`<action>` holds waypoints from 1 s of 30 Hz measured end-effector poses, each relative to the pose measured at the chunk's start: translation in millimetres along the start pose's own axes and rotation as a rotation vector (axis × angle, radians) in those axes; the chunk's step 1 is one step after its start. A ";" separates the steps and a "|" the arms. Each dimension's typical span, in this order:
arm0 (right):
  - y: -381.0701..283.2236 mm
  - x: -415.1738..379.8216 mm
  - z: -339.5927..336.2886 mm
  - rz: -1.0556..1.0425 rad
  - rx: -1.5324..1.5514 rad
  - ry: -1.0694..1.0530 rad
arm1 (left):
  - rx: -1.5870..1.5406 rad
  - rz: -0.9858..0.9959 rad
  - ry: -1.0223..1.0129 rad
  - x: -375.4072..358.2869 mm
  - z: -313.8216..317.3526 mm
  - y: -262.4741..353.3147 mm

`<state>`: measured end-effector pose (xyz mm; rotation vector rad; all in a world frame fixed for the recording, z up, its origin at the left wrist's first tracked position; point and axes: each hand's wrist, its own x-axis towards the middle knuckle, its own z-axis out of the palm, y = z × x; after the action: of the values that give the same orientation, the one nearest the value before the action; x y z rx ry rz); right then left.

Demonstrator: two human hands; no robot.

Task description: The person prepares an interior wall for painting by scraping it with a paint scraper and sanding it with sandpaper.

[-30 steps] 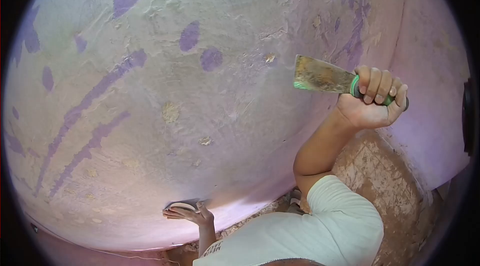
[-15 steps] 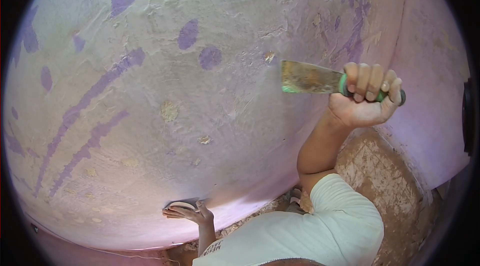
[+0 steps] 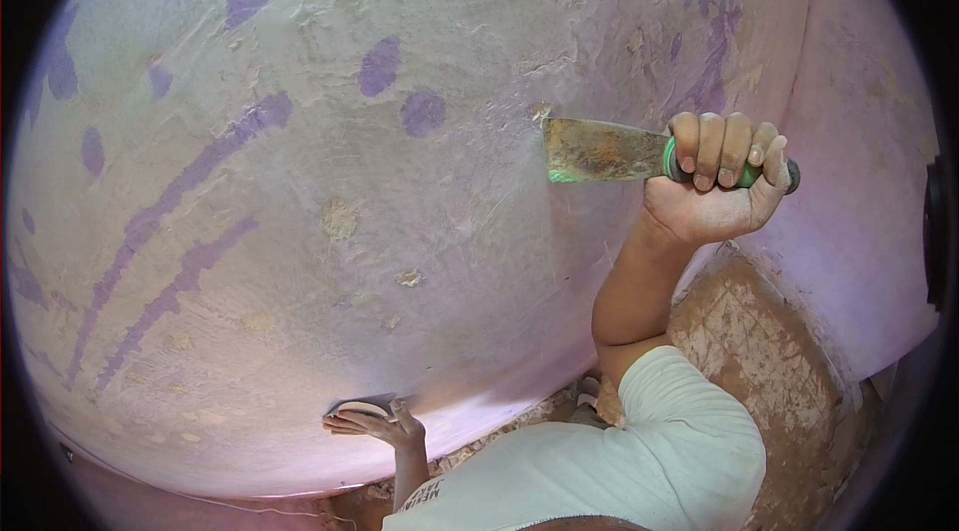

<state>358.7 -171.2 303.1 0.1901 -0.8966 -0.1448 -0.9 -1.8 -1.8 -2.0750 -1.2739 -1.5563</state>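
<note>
My right hand [image 3: 721, 166] is wrapped round the green and black handle of a putty knife [image 3: 604, 149]. Its wide, stained blade points left, close over the wall [image 3: 470, 241], with the upper blade corner near a small chipped spot [image 3: 540, 111]. Lower down, my left hand [image 3: 385, 425] holds a dark-rimmed, dish-like thing [image 3: 362, 408] with a pale face, fingers beneath it and thumb at its right end. I cannot tell what that thing is. It overlaps the lower wall in this view.
Purple painted stripes [image 3: 200, 171] and leaf shapes mark the wall, among rough patches and chipped spots [image 3: 410, 278]. An adjoining pink wall [image 3: 859, 171] rises at the right. The dusty brown floor [image 3: 749, 361] lies below, and a thin cable [image 3: 250, 508] runs along the lower left.
My right hand and the putty knife have shifted left and slightly up, bringing the blade corner to the small chipped spot. My left hand has barely moved.
</note>
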 end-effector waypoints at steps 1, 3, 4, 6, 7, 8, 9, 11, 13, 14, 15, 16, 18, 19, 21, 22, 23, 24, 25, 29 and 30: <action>-3.7 1.6 -3.0 -0.012 0.057 0.010 | -0.002 0.006 0.003 0.9 0.2 -0.2; -12.7 7.9 -12.0 -0.036 0.172 0.029 | -0.006 0.011 0.004 2.3 0.8 -0.5; -6.7 7.9 -14.7 -0.024 0.199 -0.005 | -0.006 0.011 0.002 2.5 0.5 -0.6; 3.9 4.2 -10.8 0.010 0.103 0.072 | -0.002 0.002 -0.005 1.0 -0.9 0.0; 6.5 2.9 -9.6 0.027 0.056 0.111 | 0.000 -0.004 -0.009 0.1 -1.1 0.4; 4.3 3.3 -10.3 0.030 0.063 0.112 | 0.002 -0.008 -0.012 0.5 -0.7 0.4; -0.5 4.9 -14.7 0.011 0.127 0.107 | 0.002 -0.008 -0.012 0.9 -1.0 -0.2; -9.2 9.7 -25.3 -0.025 0.256 0.091 | -0.002 -0.012 -0.009 0.3 -0.4 -0.4; 2.6 6.2 -23.5 0.003 0.237 0.080 | 0.004 -0.018 -0.012 1.0 -1.1 1.1; 9.8 2.8 -19.3 0.015 0.188 0.097 | 0.006 -0.020 -0.015 1.2 -1.4 1.7; 12.8 1.0 -17.5 0.027 0.139 0.115 | 0.005 -0.013 -0.014 0.2 -1.6 1.8; 9.2 0.5 -17.6 0.041 0.118 0.125 | 0.004 -0.004 -0.013 0.1 -1.7 0.7; -2.9 2.2 -24.0 0.003 0.240 0.124 | 0.001 0.005 -0.003 2.7 0.4 -0.5; -6.3 3.1 -26.2 -0.012 0.299 0.122 | 0.001 0.003 -0.002 2.9 0.5 -0.2; 3.2 2.8 -24.4 0.009 0.271 0.111 | -0.002 0.003 0.003 2.5 -0.7 2.5; 12.8 1.3 -19.9 0.026 0.228 0.108 | -0.004 0.008 0.006 4.9 -0.8 4.7; 16.7 -0.5 -18.1 0.043 0.183 0.107 | -0.006 0.014 0.007 5.1 -2.2 5.7; 13.7 -0.9 -17.3 0.044 0.179 0.115 | -0.008 0.011 0.003 4.1 -3.6 4.7; 8.4 -0.3 -21.6 0.019 0.205 0.118 | -0.010 0.010 0.003 3.9 -3.7 3.7; 2.0 4.1 -28.5 -0.022 0.235 0.094 | -0.010 -0.031 -0.015 -0.1 -0.4 1.4; 9.3 1.7 -23.6 -0.002 0.204 0.071 | -0.007 -0.026 -0.009 0.2 0.2 2.0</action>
<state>378.7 -160.1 292.1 0.3832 -0.8404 -0.0477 0.7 -2.7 -1.1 -2.0798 -1.3061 -1.5660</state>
